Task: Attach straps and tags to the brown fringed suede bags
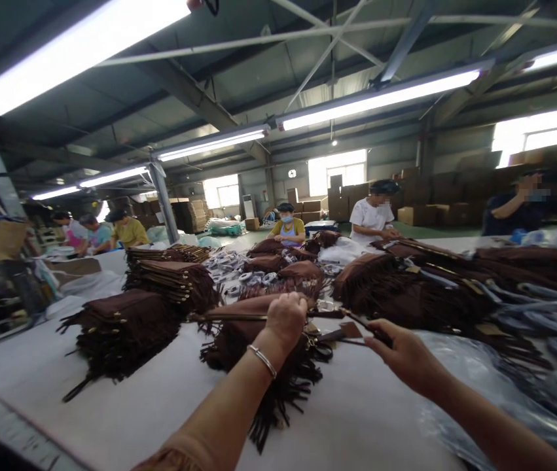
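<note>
A brown fringed bag (243, 343) lies on the white table in front of me, its fringe hanging toward me. My left hand (285, 317) is closed in a fist on the bag's upper edge, beside a gold-coloured zipper. A brown strap (354, 317) runs from the bag's right end, by a metal clasp, to my right hand (400, 353). That hand pinches the strap between thumb and fingers. Brown tags (349, 329) dangle between the two hands.
Stacked brown fringed bags (128, 324) stand at left, with more piles (391, 288) at right. Clear plastic bags (484, 386) lie near my right arm. Wrapped rings of grey material (239, 268) sit behind. Several people work at the tables beyond.
</note>
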Available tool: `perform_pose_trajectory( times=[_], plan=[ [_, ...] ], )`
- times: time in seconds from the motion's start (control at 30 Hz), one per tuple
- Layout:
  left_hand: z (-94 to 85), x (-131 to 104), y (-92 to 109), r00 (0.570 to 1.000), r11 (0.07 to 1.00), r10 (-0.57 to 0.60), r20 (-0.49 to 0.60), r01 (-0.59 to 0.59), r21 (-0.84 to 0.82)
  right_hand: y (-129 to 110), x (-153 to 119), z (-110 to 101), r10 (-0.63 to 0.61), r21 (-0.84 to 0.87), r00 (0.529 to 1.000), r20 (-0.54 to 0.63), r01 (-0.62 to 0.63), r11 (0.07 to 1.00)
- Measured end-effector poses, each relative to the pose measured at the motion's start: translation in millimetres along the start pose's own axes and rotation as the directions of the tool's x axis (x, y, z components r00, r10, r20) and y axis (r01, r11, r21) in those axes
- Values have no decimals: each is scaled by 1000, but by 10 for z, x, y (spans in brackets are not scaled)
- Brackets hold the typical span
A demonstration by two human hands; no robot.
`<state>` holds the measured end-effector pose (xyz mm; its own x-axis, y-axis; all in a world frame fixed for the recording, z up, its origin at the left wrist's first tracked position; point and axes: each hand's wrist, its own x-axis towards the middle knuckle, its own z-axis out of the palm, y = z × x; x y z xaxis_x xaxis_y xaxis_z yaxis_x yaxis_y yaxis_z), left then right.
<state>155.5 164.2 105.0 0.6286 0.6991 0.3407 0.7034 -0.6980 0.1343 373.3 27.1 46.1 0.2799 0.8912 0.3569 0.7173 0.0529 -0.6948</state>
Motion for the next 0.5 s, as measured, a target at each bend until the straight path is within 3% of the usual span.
perform_pose_trajectory(
  times=[0.07,0.17,0.23,0.3,0.33,0.37,0.4,0.47,0.5],
  plan=[
    [413,-297,-19,998,999,-35,58,36,-5,176,-285,364,158,194,981,113,-178,965],
    [917,-810,-26,979,997,-69,193,75,-25,445,-760,900,431,341,866,253,-497,798],
    [1137,-1106,41,975,991,-98,200,115,-74,565,-1025,1115,524,382,797,301,-604,699],
    [1303,-1316,186,960,916,-211,185,260,-306,613,-1210,1181,553,385,783,284,-622,682],
    [1379,-1386,283,928,792,-274,253,367,-488,609,-1278,1168,542,373,802,250,-597,710],
    [1452,-1432,388,862,592,-311,400,505,-628,588,-1336,1137,508,358,834,215,-551,754],
    [1523,-1456,497,781,331,-317,538,623,-709,552,-1389,1098,456,345,870,188,-493,799],
    [1649,-1452,698,671,-159,-224,707,691,-705,453,-1501,1033,326,342,927,186,-372,863],
    [1697,-1432,780,640,-346,-208,739,659,-668,400,-1564,1017,275,349,938,210,-335,875]
  ],
)
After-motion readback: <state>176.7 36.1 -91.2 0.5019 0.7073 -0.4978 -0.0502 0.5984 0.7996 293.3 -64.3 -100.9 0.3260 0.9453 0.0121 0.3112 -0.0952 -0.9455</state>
